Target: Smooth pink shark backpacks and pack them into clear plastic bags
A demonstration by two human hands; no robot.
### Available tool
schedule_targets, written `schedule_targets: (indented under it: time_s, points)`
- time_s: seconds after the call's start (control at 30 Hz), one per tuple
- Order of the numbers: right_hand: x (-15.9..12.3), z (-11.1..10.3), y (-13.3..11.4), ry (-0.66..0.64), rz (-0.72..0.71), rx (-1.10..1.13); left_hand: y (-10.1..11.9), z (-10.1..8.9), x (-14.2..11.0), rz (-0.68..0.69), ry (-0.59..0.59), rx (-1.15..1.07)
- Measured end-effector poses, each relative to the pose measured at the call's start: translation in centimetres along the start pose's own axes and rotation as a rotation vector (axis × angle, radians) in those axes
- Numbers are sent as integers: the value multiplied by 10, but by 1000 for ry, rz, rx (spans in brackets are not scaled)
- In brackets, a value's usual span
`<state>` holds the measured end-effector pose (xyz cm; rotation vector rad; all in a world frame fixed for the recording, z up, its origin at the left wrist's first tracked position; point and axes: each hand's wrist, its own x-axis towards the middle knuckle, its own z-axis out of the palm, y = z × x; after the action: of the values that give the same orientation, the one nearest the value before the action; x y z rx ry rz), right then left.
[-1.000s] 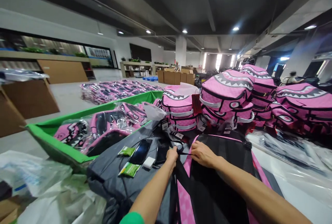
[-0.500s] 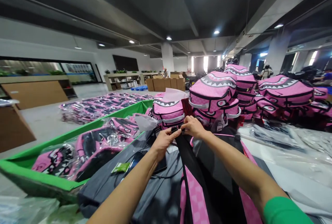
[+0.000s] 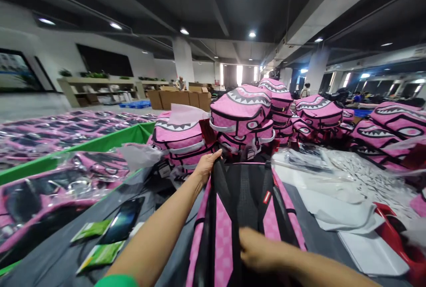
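Observation:
A pink and black backpack [image 3: 226,216] lies back-side up on the grey table [image 3: 66,256] in front of me, its black shoulder straps running toward me. My left hand [image 3: 206,165] reaches to the bag's far top edge and grips it there. My right hand [image 3: 258,251] is closed on the black straps near the bag's lower middle. Just beyond the bag's top stand stuffed pink shark-mouth backpacks [image 3: 244,109].
A phone [image 3: 123,225] and green packets [image 3: 100,253] lie on the table at the left. A green bin [image 3: 100,143] of bagged backpacks stands farther left. Clear plastic bags [image 3: 333,207] and a red object [image 3: 396,229] lie at the right. Cardboard boxes [image 3: 179,98] and people are far back.
My view turned right and dropped closer. My hands, together at the bag's top strap before, have separated: the left stays at the top edge, the right slid down toward me along the straps.

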<state>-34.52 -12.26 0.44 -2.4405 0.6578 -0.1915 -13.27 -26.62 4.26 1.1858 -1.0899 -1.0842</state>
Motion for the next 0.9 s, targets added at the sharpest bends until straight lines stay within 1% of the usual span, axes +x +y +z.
schedule_targets:
  time_s: [0.03, 0.07, 0.1, 0.13, 0.17, 0.2, 0.23, 0.3, 0.37, 0.4, 0.43, 0.47, 0.5, 0.57, 0.6, 0.63, 0.7, 0.77, 0.83, 0.9]
  points:
    - [-13, 13, -3, -55, 52, -35, -11, 9, 4, 0, 3, 46]
    - [-26, 22, -6, -102, 96, -74, -22, 17, 7, 8, 11, 102]
    - [-38, 23, -6, -127, 127, -108, -32, 25, 9, 26, 24, 169]
    - [-48, 19, -6, -129, 147, -131, -41, 32, 10, 52, 45, 245]
    - [-56, 7, -4, -106, 157, -146, -47, 39, 11, 84, 70, 326]
    - [-60, -11, 0, -63, 162, -154, -52, 43, 11, 119, 96, 408]
    - [-61, -34, 4, 0, 182, -167, -54, 47, 10, 156, 121, 484]
    - [-50, -86, 18, 160, 292, -245, -52, 51, 8, 233, 151, 614]
    - [-27, -134, 38, 443, 629, -481, -45, 56, 6, 324, 120, 716]
    - [-13, -152, 48, 489, 759, -568, -41, 59, 5, 376, 73, 757]
    - [2, -166, 58, 507, 865, -623, -37, 65, 5, 428, -2, 792]
    - [16, -175, 66, 490, 928, -649, -34, 71, 5, 474, -100, 820]
    - [29, -180, 71, 461, 952, -649, -33, 79, 7, 509, -209, 839]
    - [45, -182, 73, 435, 944, -641, -33, 95, 11, 547, -414, 851]
    - [47, -180, 70, 446, 918, -646, -35, 104, 14, 557, -488, 842]
    - [46, -178, 66, 472, 878, -653, -38, 112, 16, 566, -535, 824]
    - [32, -170, 56, 545, 776, -646, -44, 127, 19, 590, -587, 759]
    - [10, -159, 48, 606, 687, -602, -52, 140, 16, 606, -632, 681]
    - [-14, -143, 44, 626, 659, -539, -61, 149, 8, 603, -687, 613]
    - [-33, -123, 41, 633, 651, -492, -69, 152, -2, 593, -733, 557]
